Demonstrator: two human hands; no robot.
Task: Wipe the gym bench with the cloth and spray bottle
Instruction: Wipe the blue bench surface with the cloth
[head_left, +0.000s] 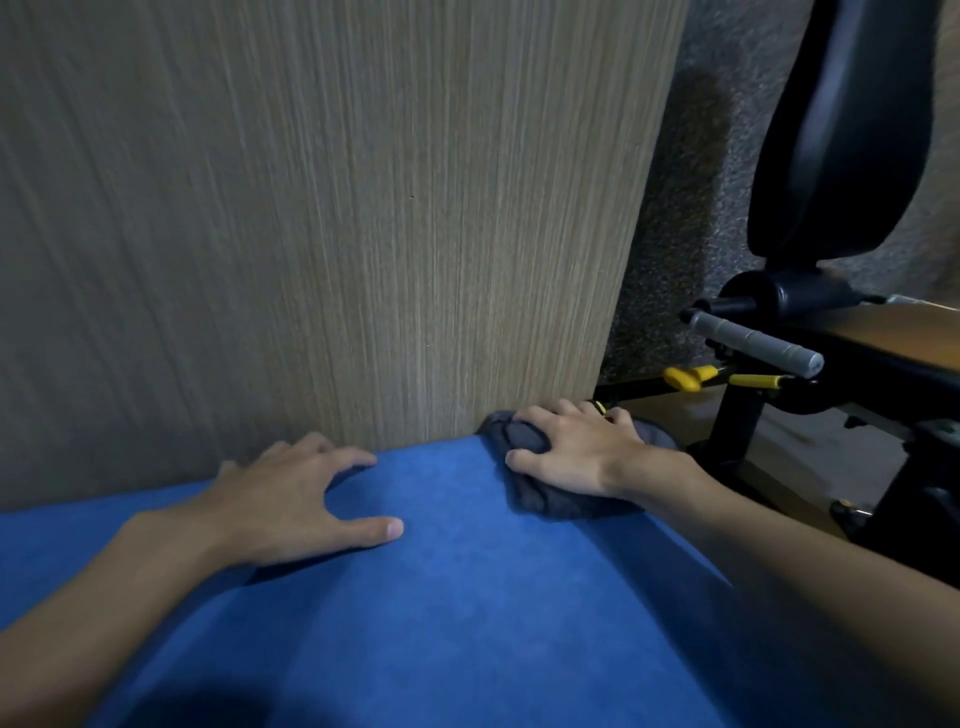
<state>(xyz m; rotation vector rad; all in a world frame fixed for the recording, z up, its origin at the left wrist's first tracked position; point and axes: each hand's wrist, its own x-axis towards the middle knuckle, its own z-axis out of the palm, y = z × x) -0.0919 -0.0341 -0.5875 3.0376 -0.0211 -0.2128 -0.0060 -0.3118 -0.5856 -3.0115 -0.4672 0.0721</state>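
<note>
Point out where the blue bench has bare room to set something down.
Bare: the strip of bench between the left hand and the cloth, and the wide stretch nearer the camera between the forearms. Crowded: the far right corner, where the right hand grips the cloth beside the wooden panel, with the gym machine just beyond.

The light is dim and flat. The gym bench (467, 597) shows bright blue at centre frame and sinks into heavy shadow at the lower left corner. A soft shadow lies under the left hand (291, 499). The cloth (524, 441) beneath the right hand (576, 447) is too dark for detail. The wood-grain panel (311, 208) smears toward the upper left, and wide-angle distortion bends its right edge.
</note>
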